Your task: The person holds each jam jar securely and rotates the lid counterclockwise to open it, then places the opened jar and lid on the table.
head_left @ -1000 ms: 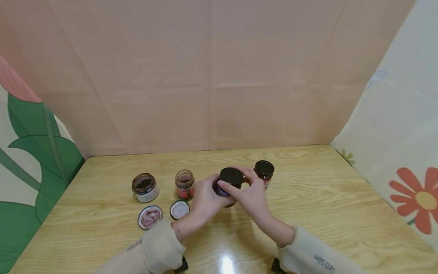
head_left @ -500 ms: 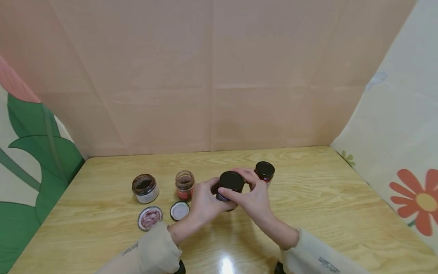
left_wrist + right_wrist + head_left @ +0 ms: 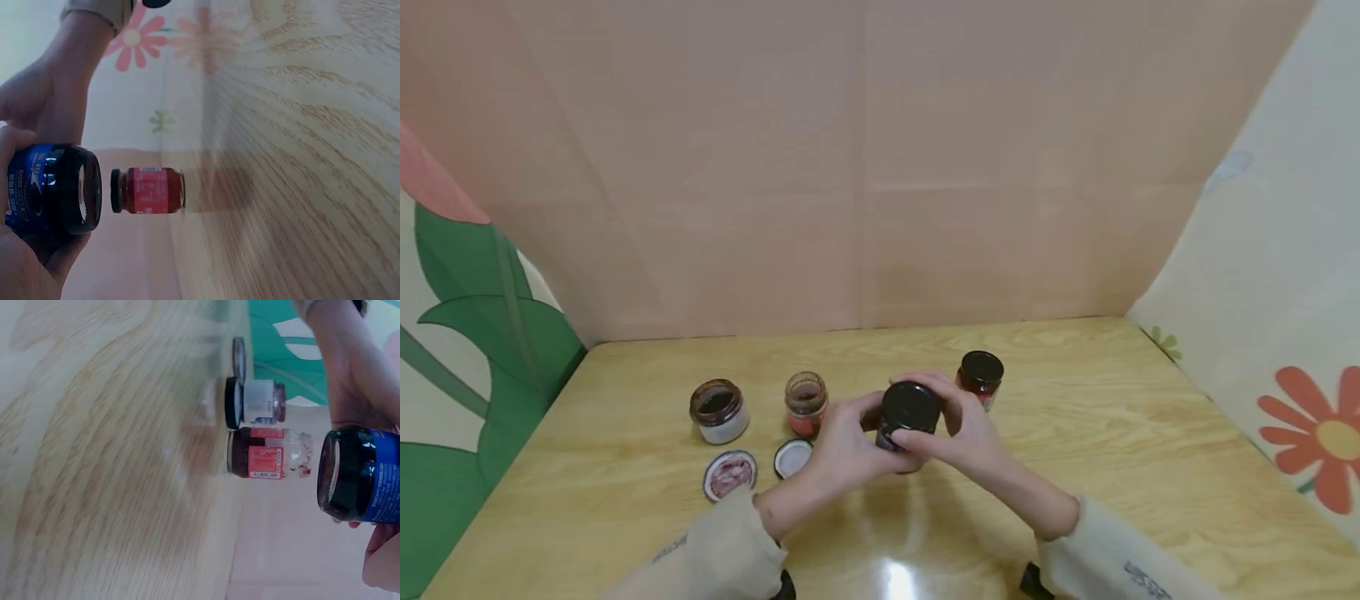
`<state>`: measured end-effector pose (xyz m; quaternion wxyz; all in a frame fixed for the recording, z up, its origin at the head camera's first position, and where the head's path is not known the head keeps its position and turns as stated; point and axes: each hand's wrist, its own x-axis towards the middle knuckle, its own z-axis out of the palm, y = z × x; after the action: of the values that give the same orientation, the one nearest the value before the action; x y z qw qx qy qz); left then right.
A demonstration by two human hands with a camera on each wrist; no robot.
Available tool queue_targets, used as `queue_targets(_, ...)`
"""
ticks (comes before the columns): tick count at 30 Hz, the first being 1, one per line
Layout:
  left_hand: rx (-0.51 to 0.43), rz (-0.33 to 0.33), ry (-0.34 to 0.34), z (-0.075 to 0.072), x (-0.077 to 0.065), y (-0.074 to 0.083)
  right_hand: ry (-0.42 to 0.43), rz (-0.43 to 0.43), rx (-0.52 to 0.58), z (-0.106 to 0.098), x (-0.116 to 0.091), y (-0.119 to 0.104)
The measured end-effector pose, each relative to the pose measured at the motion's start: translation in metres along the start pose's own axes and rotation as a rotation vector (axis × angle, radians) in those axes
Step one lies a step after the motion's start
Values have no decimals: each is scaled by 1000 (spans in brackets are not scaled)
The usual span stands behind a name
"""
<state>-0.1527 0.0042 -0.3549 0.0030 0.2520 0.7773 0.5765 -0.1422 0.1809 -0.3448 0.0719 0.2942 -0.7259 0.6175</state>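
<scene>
Both hands hold a dark glass jar with a blue label (image 3: 37, 187) above the table. My left hand (image 3: 846, 442) grips the jar's body from the left side. On the jar's black lid (image 3: 912, 405), the fingers and thumb of my right hand (image 3: 966, 429) are curled round the rim. The jar's bottom (image 3: 331, 472) hangs clear of the wood in the right wrist view. Just behind my right hand stands a red-labelled jar with a black lid (image 3: 981, 372); its whole side (image 3: 150, 190) shows in the left wrist view.
To the left stand an uncapped white-labelled jar (image 3: 721, 425) and an uncapped red-labelled jar (image 3: 806, 408). In front of them lie two lids, one smeared inside (image 3: 730, 475) and one pale inside (image 3: 792, 458). A hanging cloth (image 3: 850, 208) closes off the table's back edge.
The held jar and both hands have come slightly nearer and lower in the head view. My right forearm has swung outward to the right while its fingers stay at the lid.
</scene>
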Motion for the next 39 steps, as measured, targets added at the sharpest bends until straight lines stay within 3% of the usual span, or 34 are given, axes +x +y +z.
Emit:
queue_targets(10,17,6,-7,-2,2,0,-7,-3,-73,-1,-1,-2)
queue_targets(13,32,29,18,-1,2,1,29,-37,-196,-2,-1,-4)
queue_targets(17,92,83,72,1,2,1,139,-84,-408,-1,0,-8)
queue_targets(22,209,117,151,4,1,2,260,-27,-563,3,0,-14)
queue_targets(28,302,109,213,6,1,5,313,23,-620,5,2,-15)
queue_targets(39,358,76,229,9,2,10,321,119,-638,9,6,-18)
